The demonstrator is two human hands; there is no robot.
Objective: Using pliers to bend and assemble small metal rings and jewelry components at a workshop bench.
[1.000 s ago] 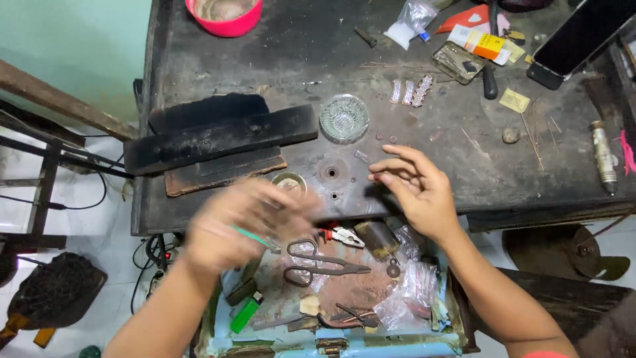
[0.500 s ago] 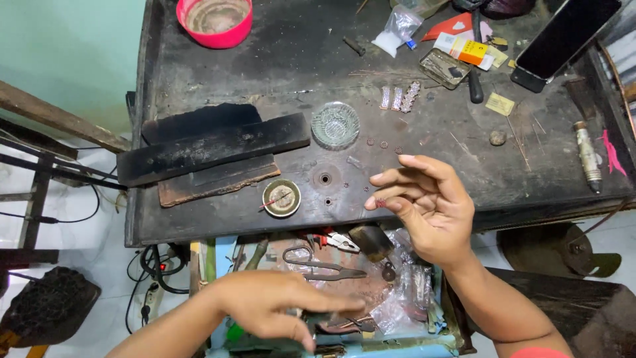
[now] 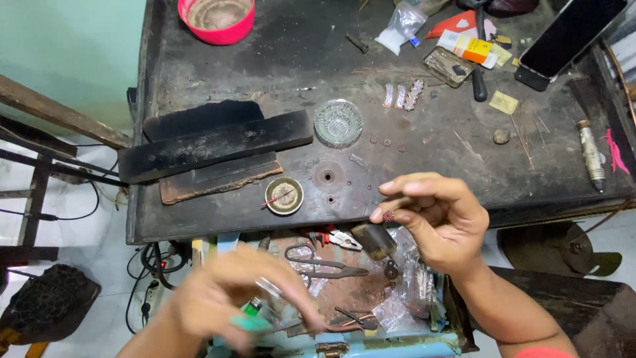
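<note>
red bowl (image 3: 216,18) at bench back, glass dish (image 3: 338,122) mid-bench, black slabs (image 3: 215,142) left of it, phone (image 3: 568,36) far right, brass lid (image 3: 284,195) near front edge.

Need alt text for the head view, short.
Right hand pinches a tiny reddish piece at its fingertips above the edge of a dark, worn workbench. Left hand, blurred, is over an open drawer of tools below. A glass dish and small round tin sit on the bench.

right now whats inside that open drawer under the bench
The open drawer holds scissors, red-handled pliers, a dark block and clear plastic bags. The blurred left hand covers the drawer's left part, so what lies there cannot be seen.
</note>
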